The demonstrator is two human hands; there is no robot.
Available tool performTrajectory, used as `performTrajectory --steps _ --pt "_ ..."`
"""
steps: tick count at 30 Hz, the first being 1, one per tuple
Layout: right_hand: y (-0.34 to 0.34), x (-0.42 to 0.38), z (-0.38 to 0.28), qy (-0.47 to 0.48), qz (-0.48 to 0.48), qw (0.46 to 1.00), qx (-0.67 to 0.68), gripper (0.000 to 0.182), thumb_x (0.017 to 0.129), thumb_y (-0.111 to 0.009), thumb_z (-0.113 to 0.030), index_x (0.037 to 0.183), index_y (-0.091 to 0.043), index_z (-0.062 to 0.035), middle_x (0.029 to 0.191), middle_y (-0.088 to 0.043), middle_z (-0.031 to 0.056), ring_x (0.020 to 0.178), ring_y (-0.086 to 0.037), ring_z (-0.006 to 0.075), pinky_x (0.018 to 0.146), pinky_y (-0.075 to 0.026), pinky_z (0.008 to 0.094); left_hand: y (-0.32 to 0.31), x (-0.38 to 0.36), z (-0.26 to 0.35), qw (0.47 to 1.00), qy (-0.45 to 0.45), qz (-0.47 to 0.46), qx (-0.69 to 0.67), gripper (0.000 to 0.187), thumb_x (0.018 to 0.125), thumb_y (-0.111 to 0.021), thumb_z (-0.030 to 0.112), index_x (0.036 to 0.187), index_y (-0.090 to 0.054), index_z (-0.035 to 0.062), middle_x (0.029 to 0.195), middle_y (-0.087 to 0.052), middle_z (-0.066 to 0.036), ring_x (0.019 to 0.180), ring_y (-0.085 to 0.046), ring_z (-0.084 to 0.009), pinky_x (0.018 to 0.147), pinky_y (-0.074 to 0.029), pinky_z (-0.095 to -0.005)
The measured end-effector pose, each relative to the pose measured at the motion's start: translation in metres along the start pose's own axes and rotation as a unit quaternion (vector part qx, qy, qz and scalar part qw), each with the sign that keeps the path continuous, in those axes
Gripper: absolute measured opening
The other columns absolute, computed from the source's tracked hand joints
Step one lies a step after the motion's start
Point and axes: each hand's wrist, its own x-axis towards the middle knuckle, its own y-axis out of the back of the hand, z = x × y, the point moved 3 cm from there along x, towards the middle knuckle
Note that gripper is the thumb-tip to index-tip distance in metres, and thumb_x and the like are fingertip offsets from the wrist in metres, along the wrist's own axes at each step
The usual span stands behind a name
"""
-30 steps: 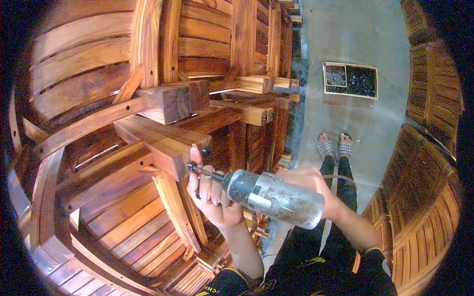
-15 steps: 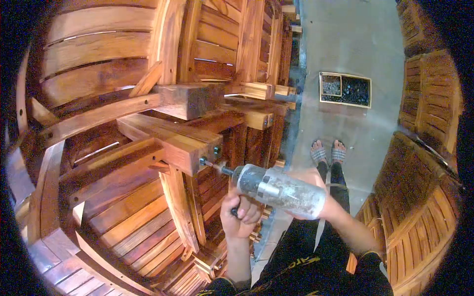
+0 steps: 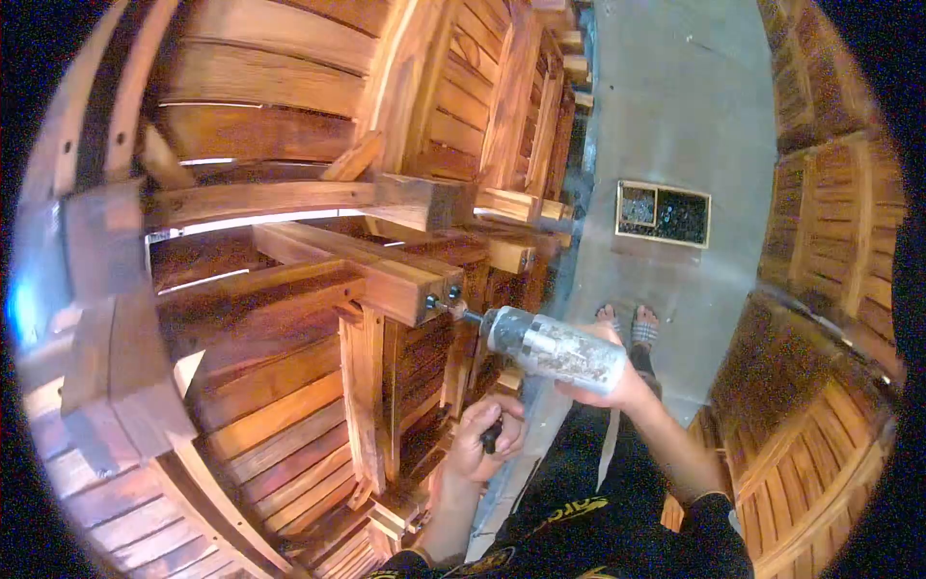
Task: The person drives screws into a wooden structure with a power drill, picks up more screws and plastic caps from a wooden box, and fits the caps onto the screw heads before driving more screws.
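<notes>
My right hand (image 3: 622, 384) is closed round a worn grey-white power drill (image 3: 569, 352), its fingers partly hidden behind the body. The drill's bit (image 3: 470, 315) points left at the end of a thick wooden beam (image 3: 410, 289), with the tip close to that face. Two dark bolt heads (image 3: 431, 302) show on the beam end, one near the upper corner. Below the drill, my left hand (image 3: 485, 439) is curled palm up around a small dark piece (image 3: 492, 436), too small to name.
Stacked slatted wooden furniture (image 3: 280, 125) fills the left side. More slatted panels (image 3: 820, 222) lean along the right. On the grey floor (image 3: 675, 87) lies a shallow wooden-edged box (image 3: 694, 196) of small dark pieces. My sandalled feet (image 3: 644, 326) stand below it.
The view has shifted, so the beam appears further right. My left hand has dropped away from the drill's front end and turned palm up. The drill still points at the beam end.
</notes>
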Motion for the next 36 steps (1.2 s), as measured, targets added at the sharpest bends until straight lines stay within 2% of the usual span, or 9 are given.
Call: performTrajectory --steps 5,12,15,19,21,22,25,29,36 --pt "0.000 -0.008 0.012 0.061 -0.012 0.987 -0.151 0.041 0.058 -0.069 -0.012 0.098 -0.063 -0.0051 0.093 -0.066 0.0126 0.082 -0.064 0.0274 0.077 -0.049 0.0325 0.000 -0.019 -0.016 0.999 0.034 0.001 0.003 0.027 0.089 -0.047 0.023 0.089 -0.056 -0.0029 0.058 -0.046 -0.006 0.046 -0.038 -0.0113 0.040 -0.029 -0.0220" --pt "0.007 -0.006 0.001 0.002 -0.038 0.999 -0.024 0.046 0.059 -0.073 -0.014 0.104 -0.064 -0.0074 0.105 -0.064 0.0091 0.096 -0.060 0.0207 0.090 -0.044 0.0327 0.002 -0.044 -0.037 0.999 0.038 -0.006 0.036 0.023 0.077 -0.051 0.018 0.089 -0.058 -0.0006 0.056 -0.045 -0.006 0.049 -0.041 -0.0153 0.047 -0.034 -0.0266" --pt "0.013 -0.052 -0.003 -0.197 0.053 0.977 0.063 0.048 0.065 -0.073 -0.015 0.111 -0.062 -0.0079 0.116 -0.061 0.0072 0.107 -0.056 0.0174 0.096 -0.040 0.0319 0.008 -0.059 -0.039 0.999 0.033 -0.008 -0.021 0.024 0.079 -0.051 0.019 0.091 -0.059 0.0003 0.054 -0.044 -0.005 0.048 -0.041 -0.0150 0.046 -0.033 -0.0260" --pt "0.024 -0.087 -0.050 -0.222 0.117 0.965 0.074 0.048 0.065 -0.074 -0.005 0.111 -0.059 -0.0045 0.100 -0.065 0.0032 0.093 -0.058 0.0119 0.082 -0.047 0.0306 -0.018 -0.057 -0.020 0.999 -0.004 -0.040 0.026 0.025 0.081 -0.050 0.024 0.094 -0.060 0.0047 0.046 -0.037 -0.003 0.043 -0.036 -0.0130 0.034 -0.024 -0.0266" --pt "0.017 -0.082 -0.095 -0.200 0.092 0.975 -0.043 0.051 0.063 -0.069 0.001 0.113 -0.058 -0.0028 0.102 -0.064 0.0045 0.094 -0.058 0.0130 0.085 -0.046 0.0297 -0.019 -0.062 -0.010 0.990 0.055 0.084 -0.102 0.067 0.086 -0.048 0.031 0.143 -0.019 0.0102 0.051 -0.044 -0.002 0.041 -0.039 -0.0132 0.038 -0.035 -0.0274" --pt "0.012 -0.081 -0.114 -0.194 0.088 0.975 -0.062 0.051 0.063 -0.067 0.002 0.113 -0.058 -0.0024 0.104 -0.064 0.0049 0.094 -0.058 0.0138 0.086 -0.045 0.0298 -0.024 -0.068 0.003 0.993 0.050 0.086 -0.059 0.058 0.087 -0.047 0.024 0.138 -0.028 0.0044 0.051 -0.043 -0.002 0.042 -0.037 -0.0116 0.039 -0.034 -0.0259" --pt "0.016 -0.111 -0.145 -0.229 0.153 0.961 -0.034 0.050 0.064 -0.064 0.003 0.113 -0.058 -0.0027 0.102 -0.064 0.0048 0.087 -0.060 0.0139 0.078 -0.048 0.0285 -0.034 -0.057 0.013 0.999 -0.013 -0.049 0.017 0.027 0.083 -0.047 0.019 0.100 -0.060 0.0031 0.046 -0.038 -0.003 0.042 -0.036 -0.0128 0.035 -0.025 -0.0264" --pt "0.016 -0.141 -0.181 -0.248 0.217 0.944 0.033 0.047 0.062 -0.056 0.010 0.107 -0.058 -0.0026 0.078 -0.060 0.0014 0.061 -0.053 0.0071 0.045 -0.041 0.0228 -0.086 -0.072 0.020 0.978 -0.054 -0.197 0.052 0.038 0.086 -0.042 0.019 0.117 -0.052 -0.0011 0.051 -0.043 -0.004 0.042 -0.037 -0.0132 0.040 -0.029 -0.0248" --pt "-0.004 -0.126 -0.244 -0.178 0.247 0.952 -0.022 0.038 0.067 -0.060 0.004 0.105 -0.058 -0.0017 0.075 -0.060 -0.0008 0.053 -0.048 0.0052 0.046 -0.037 0.0195 -0.141 -0.073 0.007 0.938 0.017 -0.343 0.042 0.036 0.084 -0.039 0.014 0.110 -0.055 -0.0049 0.047 -0.038 -0.002 0.043 -0.036 -0.0135 0.037 -0.028 -0.0247"
